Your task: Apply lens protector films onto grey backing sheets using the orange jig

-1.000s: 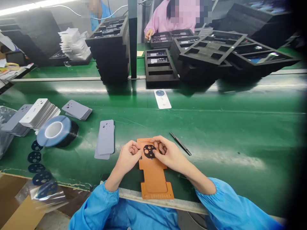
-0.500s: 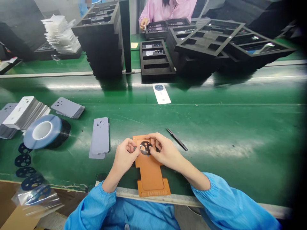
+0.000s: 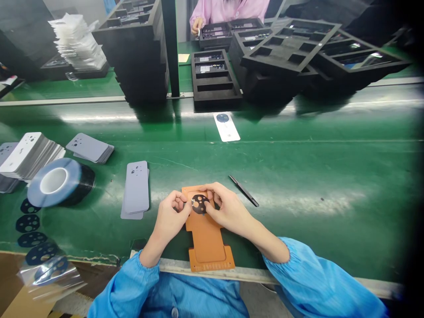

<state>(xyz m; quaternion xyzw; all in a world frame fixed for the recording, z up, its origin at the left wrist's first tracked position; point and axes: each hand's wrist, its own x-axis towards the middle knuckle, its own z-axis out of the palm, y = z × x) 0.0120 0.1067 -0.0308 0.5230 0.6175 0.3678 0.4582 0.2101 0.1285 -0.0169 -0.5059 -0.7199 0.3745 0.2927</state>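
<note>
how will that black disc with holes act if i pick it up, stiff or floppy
Probably floppy: the black disc looks thin, and the orange plate shows through its holes. It is likely very light. The narrow strips between holes could crease or tear if pinched hard.

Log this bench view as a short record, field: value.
left_hand: fingertips at left edge of perforated black disc; grip unclear (left hand)
right_hand: thumb at disc's right edge (right hand)
under_disc: orange fixture plate
right_of_plate: black tweezers, lying unheld
left_of_plate: overlapping gray panels
far_left: blue film roll, stacked white panels
beyond_plate: white panel with dark round piece
across_bench: black compartment trays, co-worker's hand
</note>
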